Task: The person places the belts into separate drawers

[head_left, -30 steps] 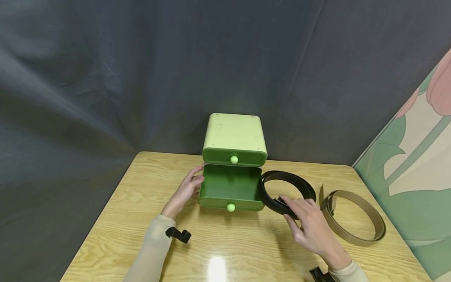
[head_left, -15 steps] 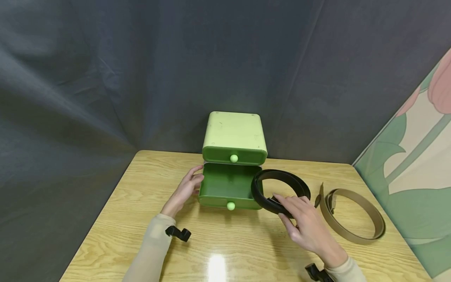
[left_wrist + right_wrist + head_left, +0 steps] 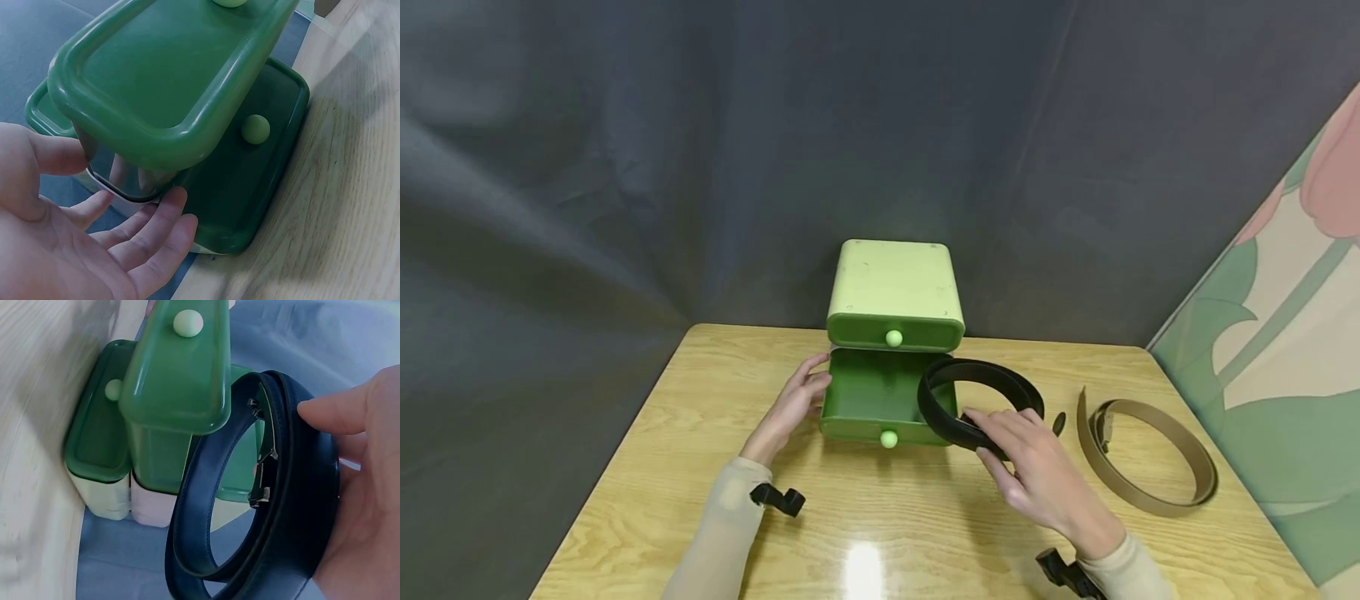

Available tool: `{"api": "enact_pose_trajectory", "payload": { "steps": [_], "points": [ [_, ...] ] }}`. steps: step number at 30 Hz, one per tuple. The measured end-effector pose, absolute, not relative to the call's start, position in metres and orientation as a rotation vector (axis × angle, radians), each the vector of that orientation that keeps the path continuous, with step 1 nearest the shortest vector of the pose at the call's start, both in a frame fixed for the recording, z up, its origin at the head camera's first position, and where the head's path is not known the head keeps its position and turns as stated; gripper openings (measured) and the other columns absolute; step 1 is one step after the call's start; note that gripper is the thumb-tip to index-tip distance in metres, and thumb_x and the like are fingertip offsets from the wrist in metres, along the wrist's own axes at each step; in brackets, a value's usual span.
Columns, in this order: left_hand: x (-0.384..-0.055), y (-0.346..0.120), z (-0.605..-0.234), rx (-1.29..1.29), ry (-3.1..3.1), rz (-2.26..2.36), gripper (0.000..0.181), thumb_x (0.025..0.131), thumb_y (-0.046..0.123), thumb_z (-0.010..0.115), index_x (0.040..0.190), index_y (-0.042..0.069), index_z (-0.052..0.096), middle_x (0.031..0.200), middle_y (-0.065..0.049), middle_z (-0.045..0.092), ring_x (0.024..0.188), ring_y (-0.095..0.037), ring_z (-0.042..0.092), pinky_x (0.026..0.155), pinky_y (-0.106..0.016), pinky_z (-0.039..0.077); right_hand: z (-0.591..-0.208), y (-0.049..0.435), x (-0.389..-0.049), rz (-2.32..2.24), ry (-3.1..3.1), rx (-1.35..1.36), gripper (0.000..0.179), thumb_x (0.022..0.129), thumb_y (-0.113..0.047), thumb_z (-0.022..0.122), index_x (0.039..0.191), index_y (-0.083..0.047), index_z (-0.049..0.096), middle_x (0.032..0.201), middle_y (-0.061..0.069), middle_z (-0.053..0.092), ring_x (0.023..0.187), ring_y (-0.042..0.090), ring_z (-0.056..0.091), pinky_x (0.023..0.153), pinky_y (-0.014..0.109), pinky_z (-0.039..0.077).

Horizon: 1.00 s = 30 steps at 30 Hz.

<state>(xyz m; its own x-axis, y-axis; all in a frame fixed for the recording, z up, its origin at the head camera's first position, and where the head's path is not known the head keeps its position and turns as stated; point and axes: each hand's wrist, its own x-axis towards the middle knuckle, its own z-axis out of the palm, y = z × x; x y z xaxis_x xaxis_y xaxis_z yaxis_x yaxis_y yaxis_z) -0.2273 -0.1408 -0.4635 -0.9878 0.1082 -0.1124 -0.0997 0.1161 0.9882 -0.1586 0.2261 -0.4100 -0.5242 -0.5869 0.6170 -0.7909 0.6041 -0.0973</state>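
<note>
Only from right wrist, clear buckle [image 3: 264,472]; right hand [image 3: 1030,479] around belt [image 3: 942,417], left hand [image 3: 786,415] loose

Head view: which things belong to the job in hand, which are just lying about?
In the job, it seems:
- black belt, in the right hand
- open drawer, left hand at its side
- pale green drawer unit

Apparently just there:
- tan belt, coiled on the table, in neither hand
- dark curtain
- flower-patterned panel
</note>
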Motion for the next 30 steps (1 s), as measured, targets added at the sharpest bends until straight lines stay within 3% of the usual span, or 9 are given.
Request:
{"api": "enact_pose_trajectory", "payload": {
  "steps": [13, 19, 30],
  "points": [
    [-0.227, -0.141, -0.466, 0.026, 2.229, 1.981, 0.06, 0.115, 0.032, 0.044, 0.169, 0.015, 0.026, 0.162, -0.023, 0.047, 0.139, -0.045, 0.058, 0.109, -0.054, 0.049, -0.41, 0.207, -0.161, 0.48, -2.288, 1.128, 0.053, 0.088, -0.003, 0.075, 0.14, -0.005, 0.069, 0.107, -0.003, 0.074, 0.096, 0.012, 0.064, 0.084, 0.034, 0.043],
    [-0.226, -0.141, -0.466, 0.009, 2.234, 1.984, 0.059, 0.115, 0.031, 0.043, 0.169, 0.016, 0.027, 0.161, -0.023, 0.048, 0.137, -0.044, 0.059, 0.108, -0.052, 0.049, -0.409, 0.198, -0.161, 0.484, -2.266, 1.176, 0.052, 0.087, -0.003, 0.076, 0.139, -0.005, 0.069, 0.109, -0.001, 0.074, 0.098, 0.015, 0.066, 0.084, 0.038, 0.047],
    [-0.227, -0.14, -0.465, 0.005, 2.219, 2.001, 0.06, 0.114, 0.03, 0.045, 0.169, 0.014, 0.028, 0.161, -0.025, 0.047, 0.138, -0.045, 0.058, 0.101, -0.043, 0.051, -0.405, 0.186, -0.161, 0.465, -2.322, 1.211, 0.053, 0.089, -0.009, 0.076, 0.141, -0.011, 0.069, 0.112, -0.001, 0.076, 0.106, 0.018, 0.067, 0.093, 0.046, 0.052]
  ]
}}
